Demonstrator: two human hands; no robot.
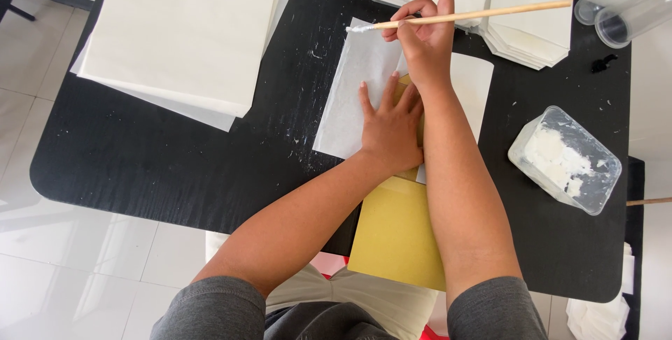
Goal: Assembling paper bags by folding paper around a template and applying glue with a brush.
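- Way over at my 10 o'clock, a big stack of cream paper sheets [183,32] is sitting on the black table [154,151], partly hanging off the far edge.
- My left hand [390,129] is lying flat, fingers spread and gripping nothing, pressing down on a thin white sheet [353,95] at roughly 12 o'clock.
- That white sheet is lying over a yellow card [395,231], which is sticking out toward me at 6 o'clock and hanging over the near table edge.
- My right hand [425,32] is just past the left one, a bit further out at 12 o'clock, pinching a wooden stick [490,13] between thumb and fingers.
- The stick is lying almost level, its tip [358,29] coated in white paste and pointing to 9 o'clock, right over the far edge of the white sheet. Can't tell if it's actually touching the paper.
- More folded white paper [528,29] is piled at 1 o'clock behind the stick.
- At 3 o'clock, a clear plastic tub [565,159] with white paste in it is sitting well apart from my hands.
- Clear cups [626,4] are lying at 2 o'clock in the far corner.
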